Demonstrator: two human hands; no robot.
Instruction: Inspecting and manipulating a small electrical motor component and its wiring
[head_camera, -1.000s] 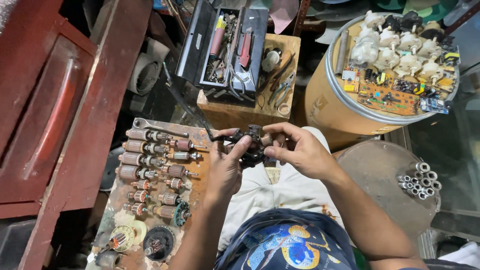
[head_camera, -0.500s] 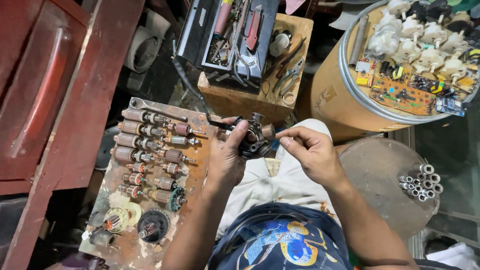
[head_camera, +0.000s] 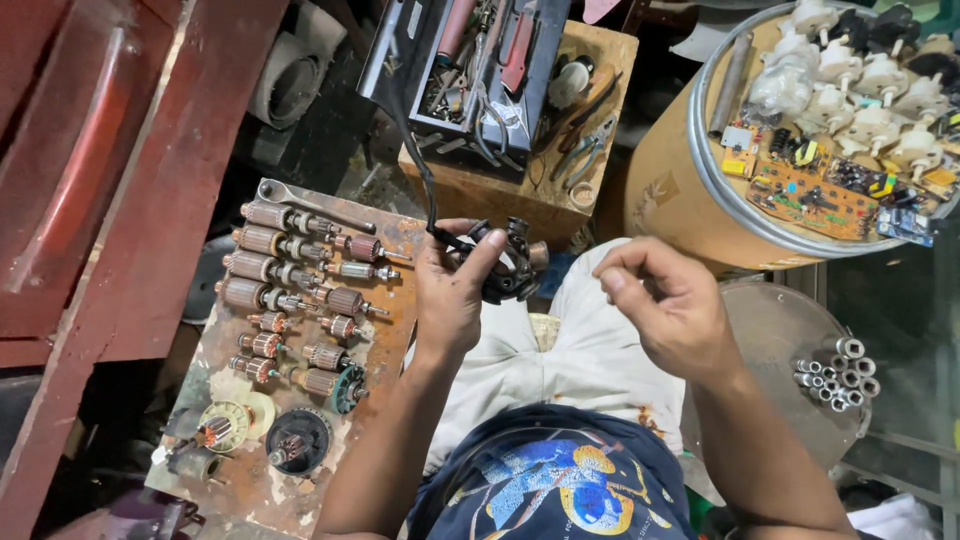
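Head view showed the left hand (head_camera: 452, 290) gripping a dark, corded motor part (head_camera: 505, 262) above the lap, right of the armature board (head_camera: 275, 480), probably dense, rigid and best held by its casing, while the right hand (head_camera: 668, 305) hovered nearby, fingers loosely curled and empty.

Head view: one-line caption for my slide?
Left hand grips a black motor part; right hand hovers beside, armatures lined up on the board.

Two hands (head_camera: 450, 300), one wrench (head_camera: 310, 205), one drum (head_camera: 665, 200).
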